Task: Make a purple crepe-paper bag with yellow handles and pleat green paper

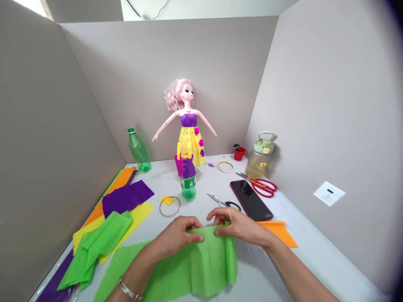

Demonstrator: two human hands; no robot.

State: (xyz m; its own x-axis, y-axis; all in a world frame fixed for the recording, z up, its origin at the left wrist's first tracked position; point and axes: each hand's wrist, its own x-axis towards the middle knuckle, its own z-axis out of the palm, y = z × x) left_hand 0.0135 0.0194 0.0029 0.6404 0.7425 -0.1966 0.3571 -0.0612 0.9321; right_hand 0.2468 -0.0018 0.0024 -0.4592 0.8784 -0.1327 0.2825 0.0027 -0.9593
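My left hand and my right hand pinch the upper edge of a sheet of green crepe paper, gathering it into folds between them. The sheet hangs down towards me and spreads over the white table. Nearest my right hand lie black-handled scissors and a dark smartphone. In front of my left hand sits a thin gold wire ring. My left wrist wears a silver bangle.
Further back stand a pink-haired doll in a purple and yellow paper dress and a green plastic bottle wrapped in paper. Crepe paper stacks fill the left, red-handled scissors and a water bottle the right. Grey walls surround the table.
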